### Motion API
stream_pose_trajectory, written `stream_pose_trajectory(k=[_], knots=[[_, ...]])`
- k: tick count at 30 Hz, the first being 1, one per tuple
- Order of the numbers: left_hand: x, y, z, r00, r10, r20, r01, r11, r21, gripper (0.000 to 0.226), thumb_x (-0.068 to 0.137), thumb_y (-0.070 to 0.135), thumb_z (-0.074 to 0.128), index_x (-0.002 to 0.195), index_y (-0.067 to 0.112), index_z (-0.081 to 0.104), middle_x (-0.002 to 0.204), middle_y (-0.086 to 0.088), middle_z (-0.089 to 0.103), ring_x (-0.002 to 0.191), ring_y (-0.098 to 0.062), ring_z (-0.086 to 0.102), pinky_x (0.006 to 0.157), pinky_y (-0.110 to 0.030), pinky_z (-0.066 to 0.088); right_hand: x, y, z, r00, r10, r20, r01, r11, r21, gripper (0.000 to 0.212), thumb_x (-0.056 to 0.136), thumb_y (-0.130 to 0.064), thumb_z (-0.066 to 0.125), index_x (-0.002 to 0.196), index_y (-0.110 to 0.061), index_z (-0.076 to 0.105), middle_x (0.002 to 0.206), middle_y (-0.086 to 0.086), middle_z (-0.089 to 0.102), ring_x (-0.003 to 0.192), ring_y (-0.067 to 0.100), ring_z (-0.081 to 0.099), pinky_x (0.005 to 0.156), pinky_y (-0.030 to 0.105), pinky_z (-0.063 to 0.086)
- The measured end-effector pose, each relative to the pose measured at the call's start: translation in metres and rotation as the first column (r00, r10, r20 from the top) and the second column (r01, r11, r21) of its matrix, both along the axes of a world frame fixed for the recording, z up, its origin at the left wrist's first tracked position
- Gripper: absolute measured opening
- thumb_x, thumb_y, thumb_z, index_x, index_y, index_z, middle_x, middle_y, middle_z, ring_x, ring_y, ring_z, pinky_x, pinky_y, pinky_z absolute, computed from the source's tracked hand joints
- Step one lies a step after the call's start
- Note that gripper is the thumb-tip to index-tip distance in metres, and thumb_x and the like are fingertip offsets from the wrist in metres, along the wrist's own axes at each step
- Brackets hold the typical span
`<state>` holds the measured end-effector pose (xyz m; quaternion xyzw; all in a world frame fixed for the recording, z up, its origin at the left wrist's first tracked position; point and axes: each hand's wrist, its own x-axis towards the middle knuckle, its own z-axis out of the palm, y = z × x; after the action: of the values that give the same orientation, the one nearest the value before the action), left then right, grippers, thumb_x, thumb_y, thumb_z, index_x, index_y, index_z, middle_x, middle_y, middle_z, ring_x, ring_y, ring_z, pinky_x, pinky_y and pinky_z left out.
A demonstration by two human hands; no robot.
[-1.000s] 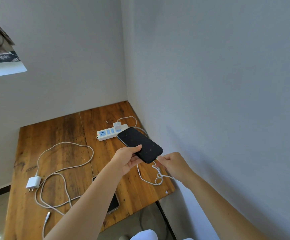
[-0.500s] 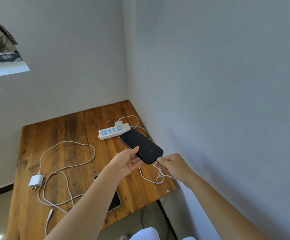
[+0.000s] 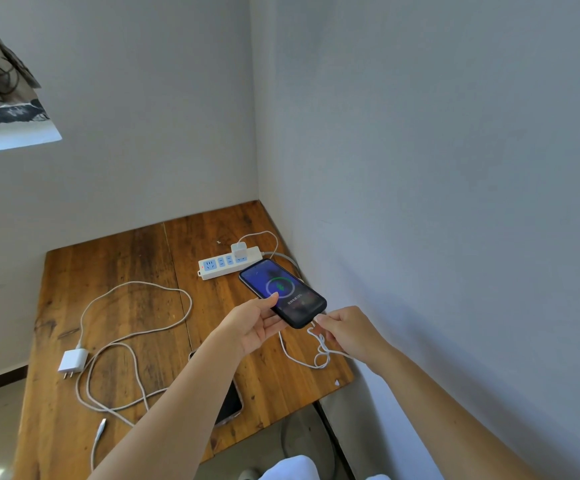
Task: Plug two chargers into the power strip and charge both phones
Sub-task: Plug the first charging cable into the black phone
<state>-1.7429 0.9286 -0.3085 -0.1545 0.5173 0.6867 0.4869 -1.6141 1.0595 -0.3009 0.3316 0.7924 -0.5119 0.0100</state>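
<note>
My left hand (image 3: 252,325) grips the black lit-screen phone (image 3: 282,292) above the wooden desk (image 3: 115,258); my right hand (image 3: 349,329) pinches the white cable's plug (image 3: 312,325) at its base.

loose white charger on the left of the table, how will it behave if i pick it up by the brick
The loose charger looks small, so probably light. Its cable lies in slack loops, so it is likely floppy and would trail, perhaps dragging its free plug end across the table.
</note>
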Motion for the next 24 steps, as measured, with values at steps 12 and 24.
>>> stream_pose_trajectory(k=[12, 24], knots=[[-0.0032, -0.0003, -0.0002, 1.0, -0.001, 0.004, 0.001, 1.0, -0.009, 0.033, 0.087, 0.015, 0.064, 0.118, 0.01, 0.054, 0.11, -0.018, 0.069, 0.089, -0.029, 0.071, 0.049, -0.029, 0.058, -0.0027, -0.0009, 0.0003, 1.0, -0.007, 0.012, 0.007, 1.0, -0.012, 0.045, 0.094, -0.03, 0.05, 0.051, -0.019, 0.054, 0.057, 0.002, 0.057, 0.055, 0.011, 0.055, 0.06, 0.022, 0.044], [-0.0049, -0.0023, -0.003, 1.0, 0.015, 0.007, -0.015, 1.0, 0.006, 0.032, 0.086, 0.016, 0.065, 0.116, 0.01, 0.055, 0.111, -0.018, 0.068, 0.093, -0.03, 0.07, 0.051, -0.029, 0.058, -0.005, -0.0029, 0.0025, 1.0, 0.005, 0.029, -0.005, 1.0, -0.007, 0.043, 0.095, -0.028, 0.049, 0.054, -0.017, 0.054, 0.055, -0.001, 0.053, 0.052, 0.007, 0.05, 0.056, 0.019, 0.04]])
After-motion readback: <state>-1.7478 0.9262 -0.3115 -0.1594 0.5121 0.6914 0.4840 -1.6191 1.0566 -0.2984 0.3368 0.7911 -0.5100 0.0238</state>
